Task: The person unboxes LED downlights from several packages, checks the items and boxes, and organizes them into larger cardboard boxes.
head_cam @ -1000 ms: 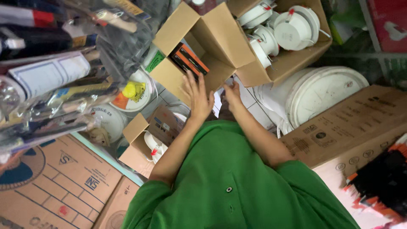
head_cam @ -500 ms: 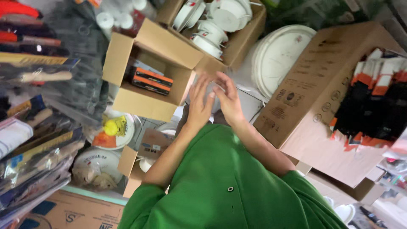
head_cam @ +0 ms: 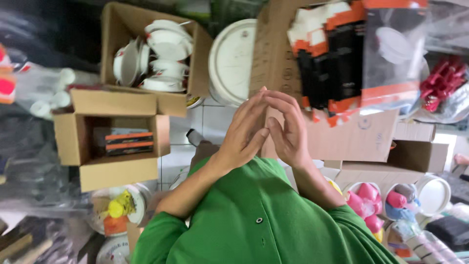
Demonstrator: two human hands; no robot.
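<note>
Left hand and right hand pressed together, fingertips touching, palms facing, fingers loosely extended, nothing held between them. Both raised in front of the green shirt. Landmark: open cardboard box with orange-black packs inside. Hands sit to the right of it, well apart. Box of white dishes just above it. Stack of white plates up-right of it, near the fingertips. Bowl with yellow item just below it.

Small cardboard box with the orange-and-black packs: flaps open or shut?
Open. The small cardboard box has its flaps folded outward, and the orange-and-black packs show inside it.
</note>
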